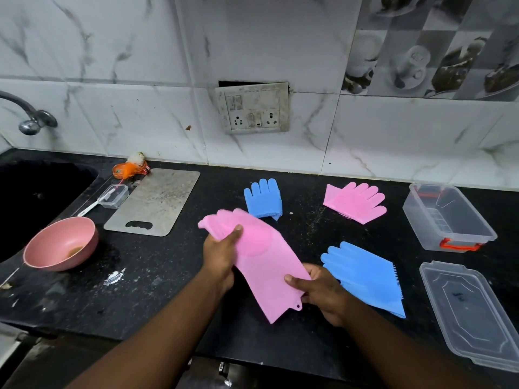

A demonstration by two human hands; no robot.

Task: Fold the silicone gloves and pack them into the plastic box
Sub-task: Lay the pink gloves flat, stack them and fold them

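Note:
Both hands hold a pink silicone glove (pixel 262 262) above the black counter. My left hand (pixel 222 255) grips its finger end, thumb on top. My right hand (pixel 317 290) pinches its cuff edge. A folded blue glove (pixel 263 199) lies behind it. A folded pink glove (pixel 355 202) lies to the right of that. An unfolded blue glove (pixel 368 276) lies flat just right of my right hand. The clear plastic box (pixel 446 217) with an orange latch stands open at the far right, and its clear lid (pixel 471 313) lies in front of it.
A pink bowl (pixel 60 242) sits at the left by the sink (pixel 33 192). A steel cutting board (pixel 154 202), a small clear container (pixel 113 195) and an orange scrubber holder (pixel 130 168) stand behind it. A tap (pixel 28 116) and a wall socket (pixel 252 108) are behind.

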